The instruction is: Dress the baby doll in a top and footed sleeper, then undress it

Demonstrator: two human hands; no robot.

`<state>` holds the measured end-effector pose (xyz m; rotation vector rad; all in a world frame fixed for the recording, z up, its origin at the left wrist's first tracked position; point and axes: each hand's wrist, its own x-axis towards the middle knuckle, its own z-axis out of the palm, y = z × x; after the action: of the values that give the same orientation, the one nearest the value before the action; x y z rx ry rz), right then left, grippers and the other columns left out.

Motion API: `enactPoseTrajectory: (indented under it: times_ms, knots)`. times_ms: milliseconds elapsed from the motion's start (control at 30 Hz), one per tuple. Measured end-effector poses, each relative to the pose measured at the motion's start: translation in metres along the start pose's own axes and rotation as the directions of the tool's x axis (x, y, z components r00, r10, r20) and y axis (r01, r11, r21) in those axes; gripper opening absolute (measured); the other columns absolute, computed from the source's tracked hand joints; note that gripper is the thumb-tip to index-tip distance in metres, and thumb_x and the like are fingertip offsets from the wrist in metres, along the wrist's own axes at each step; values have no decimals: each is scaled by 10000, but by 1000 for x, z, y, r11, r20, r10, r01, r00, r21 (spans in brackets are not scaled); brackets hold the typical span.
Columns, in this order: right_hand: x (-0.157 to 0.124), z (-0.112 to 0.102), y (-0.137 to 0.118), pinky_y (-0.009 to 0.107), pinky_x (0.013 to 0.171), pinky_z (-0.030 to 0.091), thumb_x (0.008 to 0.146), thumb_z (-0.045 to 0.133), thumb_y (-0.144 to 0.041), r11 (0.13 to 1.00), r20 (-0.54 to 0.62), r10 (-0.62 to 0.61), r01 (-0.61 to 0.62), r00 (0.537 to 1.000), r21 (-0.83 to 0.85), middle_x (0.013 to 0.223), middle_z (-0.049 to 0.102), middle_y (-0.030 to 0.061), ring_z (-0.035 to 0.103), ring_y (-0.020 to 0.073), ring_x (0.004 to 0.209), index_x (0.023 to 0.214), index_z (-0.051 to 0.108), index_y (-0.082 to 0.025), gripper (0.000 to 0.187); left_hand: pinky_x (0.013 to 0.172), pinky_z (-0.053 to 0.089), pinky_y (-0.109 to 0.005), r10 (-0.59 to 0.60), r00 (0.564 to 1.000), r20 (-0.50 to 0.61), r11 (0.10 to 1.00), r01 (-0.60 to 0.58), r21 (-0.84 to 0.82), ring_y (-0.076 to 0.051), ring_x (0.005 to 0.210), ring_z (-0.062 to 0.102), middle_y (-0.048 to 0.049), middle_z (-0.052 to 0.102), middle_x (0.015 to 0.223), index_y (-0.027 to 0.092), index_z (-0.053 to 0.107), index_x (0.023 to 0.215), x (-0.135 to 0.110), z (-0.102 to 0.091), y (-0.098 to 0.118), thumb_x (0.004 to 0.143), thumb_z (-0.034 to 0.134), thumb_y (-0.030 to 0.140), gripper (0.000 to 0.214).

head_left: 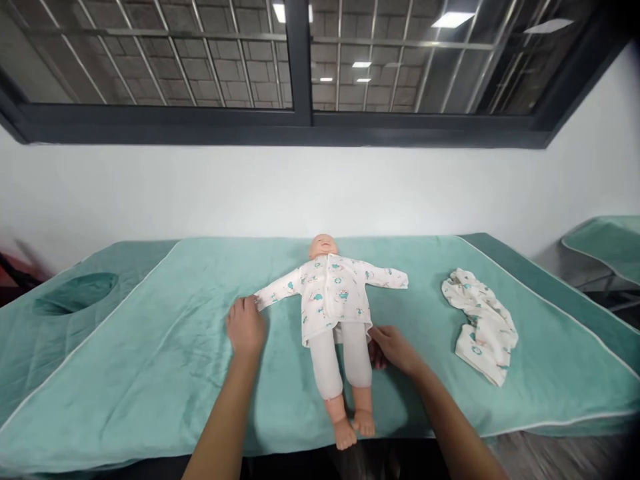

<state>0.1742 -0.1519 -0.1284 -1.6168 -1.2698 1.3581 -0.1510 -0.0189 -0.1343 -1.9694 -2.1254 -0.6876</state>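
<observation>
The doll (356, 353) lies face up on the green sheet (135, 373), head towards twelve o'clock, feet towards six, probably so its front is within easy reach. Its shirt (336, 290) covers the torso with both sleeves spread, which seems to keep the cloth flat. Near nine o'clock, the left hand (246, 327) curls over one cuff; whether it grips, I cannot tell. Towards half past four, the right hand (394, 348) narrows to a pinch at the hem, likely steadying that edge. At three o'clock lies a rumpled garment (484, 327), seemingly set aside
</observation>
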Motion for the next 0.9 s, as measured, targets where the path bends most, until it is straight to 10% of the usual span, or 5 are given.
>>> enactPoseTrajectory:
  times_ms: [167, 433, 633, 900]
  knots:
    - [-66, 42, 32, 254, 453, 330, 899, 395, -704, 979, -192, -198, 185, 961, -88, 419, 494, 0, 462, 124, 412, 490, 522, -194, 666, 862, 410, -378, -72, 997, -40, 989, 66, -131, -281, 1060, 540, -154, 593, 1120, 153, 607, 1146, 1, -1, -4, 934, 382, 200, 312]
    - [-129, 106, 104, 265, 443, 279, 834, 417, -759, 975, -20, -115, 117, 993, 191, 394, 442, 8, 408, 129, 385, 406, 510, -212, 701, 712, 422, -349, -224, 974, 44, 944, 228, -238, -281, 943, 619, -155, 650, 1111, 142, 575, 1143, -4, -9, -7, 943, 376, 305, 326]
    - [-159, 85, 105, 287, 496, 360, 771, 451, -809, 947, -26, -135, 136, 991, 291, 480, 529, 19, 479, 150, 444, 511, 574, -211, 663, 731, 417, -333, -196, 977, 83, 938, 212, -275, -265, 963, 626, -131, 673, 1082, 168, 576, 1149, -23, -17, -9, 944, 382, 321, 322]
    - [-199, 17, 103, 339, 629, 455, 870, 508, -634, 962, -349, -195, 247, 917, 112, 724, 641, 40, 590, 212, 664, 787, 659, -228, 441, 768, 430, -340, -113, 985, 132, 935, 150, -321, -269, 992, 623, -123, 675, 1103, 168, 607, 1094, -39, -27, -13, 915, 396, 284, 300]
